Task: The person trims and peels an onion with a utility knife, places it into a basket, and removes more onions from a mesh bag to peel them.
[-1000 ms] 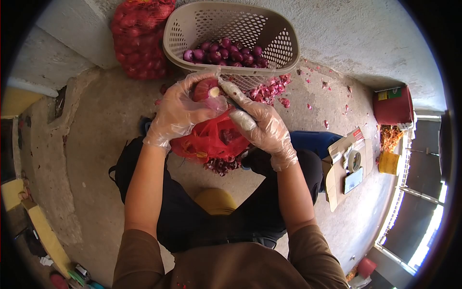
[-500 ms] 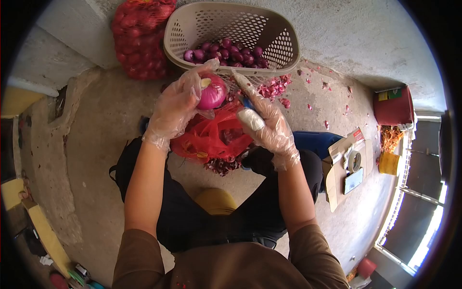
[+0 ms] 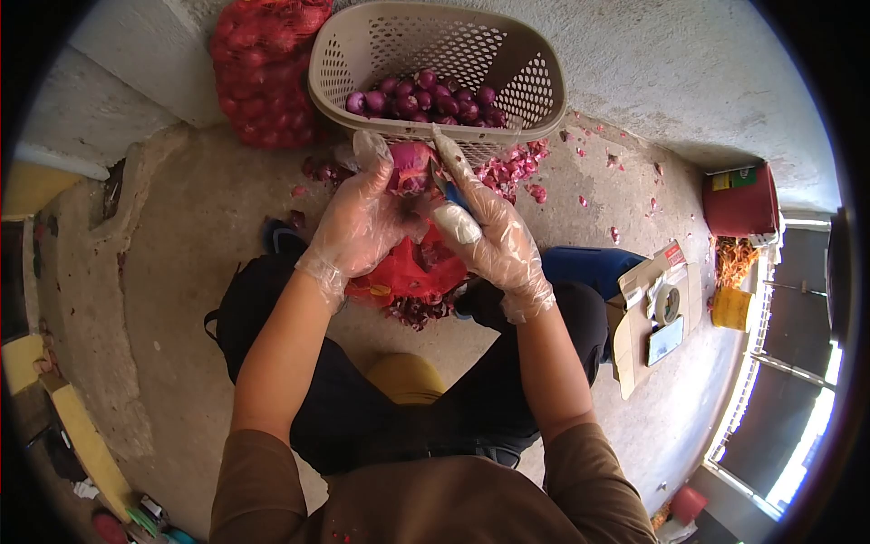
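Onion (image 3: 410, 166) likely mid-peel: left hand (image 3: 362, 218) cups it, right hand (image 3: 489, 222) clenches knife (image 3: 450, 192); peeled-looking onions (image 3: 424, 100) inside basket's (image 3: 453, 18) near edge, sack (image 3: 270, 82) pending.

One head-worn camera looks forward and steeply down (its wide lens curves the scene inside a dark round border), close above the brown shirt (image 3: 444, 508), with the left hand (image 3: 361, 218) and right hand (image 3: 494, 222) near, mid-view, the basket (image 3: 362, 54) farther ahead and the wall (image 3: 689, 82) beyond.
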`<state>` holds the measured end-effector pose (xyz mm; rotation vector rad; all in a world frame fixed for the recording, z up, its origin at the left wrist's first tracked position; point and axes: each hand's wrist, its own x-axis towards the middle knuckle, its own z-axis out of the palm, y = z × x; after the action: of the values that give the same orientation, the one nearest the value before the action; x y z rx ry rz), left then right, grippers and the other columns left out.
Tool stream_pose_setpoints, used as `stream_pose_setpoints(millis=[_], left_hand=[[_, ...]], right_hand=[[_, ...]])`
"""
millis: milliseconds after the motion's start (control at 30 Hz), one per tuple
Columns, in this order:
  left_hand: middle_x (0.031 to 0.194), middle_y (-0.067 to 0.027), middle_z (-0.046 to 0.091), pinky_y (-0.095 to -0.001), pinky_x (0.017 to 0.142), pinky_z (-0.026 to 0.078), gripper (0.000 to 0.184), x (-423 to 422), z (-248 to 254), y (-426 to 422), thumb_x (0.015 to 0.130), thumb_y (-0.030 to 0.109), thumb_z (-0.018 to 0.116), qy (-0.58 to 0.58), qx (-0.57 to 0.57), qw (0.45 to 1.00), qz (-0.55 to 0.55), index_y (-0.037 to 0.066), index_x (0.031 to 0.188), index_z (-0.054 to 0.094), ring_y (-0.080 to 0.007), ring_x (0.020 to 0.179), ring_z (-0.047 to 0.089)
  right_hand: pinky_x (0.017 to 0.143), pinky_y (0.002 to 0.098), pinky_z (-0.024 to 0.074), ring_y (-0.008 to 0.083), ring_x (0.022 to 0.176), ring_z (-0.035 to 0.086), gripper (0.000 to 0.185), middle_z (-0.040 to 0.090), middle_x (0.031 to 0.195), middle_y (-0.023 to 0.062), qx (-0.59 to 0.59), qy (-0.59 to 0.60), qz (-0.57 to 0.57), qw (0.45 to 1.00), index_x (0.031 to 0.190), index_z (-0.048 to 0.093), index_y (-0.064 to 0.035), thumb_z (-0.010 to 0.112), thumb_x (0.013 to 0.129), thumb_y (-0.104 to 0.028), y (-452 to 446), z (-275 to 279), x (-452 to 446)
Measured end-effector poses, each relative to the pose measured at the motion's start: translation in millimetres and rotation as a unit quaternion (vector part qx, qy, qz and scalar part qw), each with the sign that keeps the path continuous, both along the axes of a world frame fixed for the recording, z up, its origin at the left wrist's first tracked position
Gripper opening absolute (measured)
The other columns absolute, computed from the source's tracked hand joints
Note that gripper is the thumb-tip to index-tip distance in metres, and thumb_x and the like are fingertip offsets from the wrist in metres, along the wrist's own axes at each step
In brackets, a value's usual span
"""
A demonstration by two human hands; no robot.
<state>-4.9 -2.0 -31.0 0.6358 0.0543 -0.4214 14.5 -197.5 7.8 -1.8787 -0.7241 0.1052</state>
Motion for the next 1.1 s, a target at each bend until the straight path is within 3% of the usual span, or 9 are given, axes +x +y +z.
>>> stream_pose_setpoints(millis=[100,200,300,400,600,700,900,1000,1100], left_hand=[[0.134,-0.0123,0.053,-0.0451,0.106,0.044,0.060,1.9,6.1,-2.9,0.100,0.049,0.047,-0.018,0.008,1.000,0.019,0.002,0.138,0.046,-0.0260,0.124,0.052],[0.115,-0.0104,0.063,-0.0348,0.069,0.053,0.052,1.4,12.3,-7.2,0.101,0.045,0.049,-0.013,-0.003,0.999,0.045,0.003,0.130,0.053,-0.0200,0.097,0.064],[0.115,-0.0103,0.063,-0.0341,0.068,0.053,0.053,0.8,13.3,-6.0,0.101,0.046,0.049,-0.020,0.005,0.999,0.039,0.002,0.130,0.053,-0.0199,0.097,0.064],[0.119,-0.0095,0.061,-0.0348,0.075,0.053,0.056,0.7,9.5,-3.1,0.102,0.049,0.044,-0.037,0.036,0.998,0.027,0.003,0.134,0.050,-0.0211,0.099,0.062],[0.118,-0.0109,0.062,-0.0349,0.068,0.053,0.057,-1.3,11.0,-2.9,0.102,0.049,0.043,-0.051,0.021,0.998,-0.001,0.002,0.134,0.049,-0.0216,0.097,0.063],[0.122,-0.0125,0.060,-0.0371,0.075,0.056,0.059,0.5,10.7,-4.0,0.102,0.049,0.043,-0.047,-0.003,0.999,0.007,0.001,0.136,0.047,-0.0246,0.105,0.062],[0.134,-0.0144,0.055,-0.0462,0.103,0.049,0.060,4.4,14.3,-7.7,0.101,0.050,0.043,-0.032,-0.006,0.997,0.068,0.002,0.138,0.045,-0.0284,0.123,0.055],[0.124,-0.0150,0.061,-0.0464,0.093,0.054,0.052,4.2,20.5,-10.6,0.103,0.041,0.046,-0.009,-0.031,0.995,0.097,-0.001,0.133,0.050,-0.0269,0.107,0.064],[0.124,-0.0144,0.061,-0.0459,0.093,0.055,0.051,3.6,19.8,-10.1,0.103,0.041,0.045,-0.004,-0.034,0.995,0.091,-0.001,0.133,0.050,-0.0268,0.109,0.063]], right_hand=[[0.093,0.0365,0.0490,0.0350,0.116,0.062,0.065,0.054,0.138,0.0194,-0.021,0.035,-0.002,0.999,0.153,0.031,-0.0098,0.060,0.096,-0.023,-2.0,7.0,-2.8],[0.088,0.0390,0.0509,0.0391,0.109,0.062,0.064,0.055,0.135,0.0200,-0.049,0.028,0.007,0.998,0.152,0.032,-0.0102,0.060,0.096,-0.023,-1.9,14.3,-3.3],[0.088,0.0404,0.0509,0.0397,0.108,0.062,0.064,0.055,0.134,0.0206,-0.066,0.054,0.008,0.996,0.152,0.032,-0.0116,0.060,0.096,-0.022,-2.0,16.4,-3.0],[0.089,0.0403,0.0505,0.0402,0.108,0.062,0.063,0.056,0.132,0.0214,-0.073,0.042,-0.003,0.996,0.152,0.032,-0.0131,0.060,0.096,-0.022,-0.7,15.3,-4.0],[0.094,0.0389,0.0488,0.0381,0.114,0.061,0.062,0.058,0.132,0.0213,-0.054,0.058,-0.014,0.997,0.152,0.033,-0.0142,0.058,0.096,-0.021,-2.2,13.9,0.6],[0.095,0.0389,0.0480,0.0390,0.115,0.060,0.063,0.058,0.131,0.0216,-0.045,-0.033,-0.039,0.998,0.153,0.033,-0.0143,0.058,0.096,-0.021,-0.5,8.7,0.8],[0.084,0.0406,0.0532,0.0406,0.100,0.064,0.065,0.059,0.127,0.0210,-0.110,0.022,-0.010,0.994,0.152,0.034,-0.0163,0.062,0.094,-0.022,-3.2,10.6,-1.6],[0.079,0.0428,0.0543,0.0410,0.093,0.064,0.066,0.060,0.125,0.0202,-0.113,-0.019,-0.004,0.993,0.152,0.034,-0.0183,0.063,0.093,-0.023,-0.6,10.7,-0.3],[0.079,0.0437,0.0540,0.0409,0.094,0.064,0.067,0.061,0.123,0.0195,-0.103,-0.036,-0.007,0.994,0.152,0.034,-0.0193,0.064,0.092,-0.023,-1.1,7.6,1.0]])
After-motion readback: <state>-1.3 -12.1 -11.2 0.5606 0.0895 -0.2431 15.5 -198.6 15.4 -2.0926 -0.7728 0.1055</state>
